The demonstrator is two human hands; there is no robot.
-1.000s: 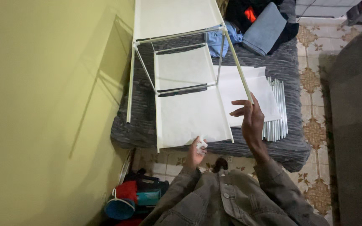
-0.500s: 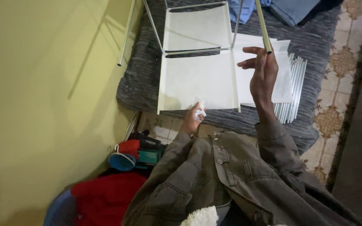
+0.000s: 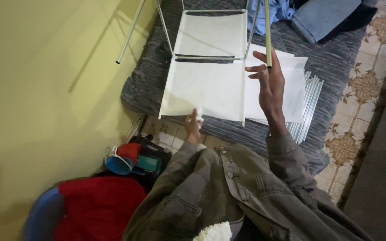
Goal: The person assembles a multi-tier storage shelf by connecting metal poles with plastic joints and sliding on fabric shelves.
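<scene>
At upper centre, the right hand (image 3: 271,87) gripped a metal rod (image 3: 267,31) running upward; the left hand (image 3: 194,124) pinched a small white piece (image 3: 199,111) at the white fabric panel's (image 3: 204,89) lower edge.

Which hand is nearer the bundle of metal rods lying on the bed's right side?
Right. The right hand grips an upright tube just left of the metal rods; the left hand is far left, at the white panel's near edge.
</scene>
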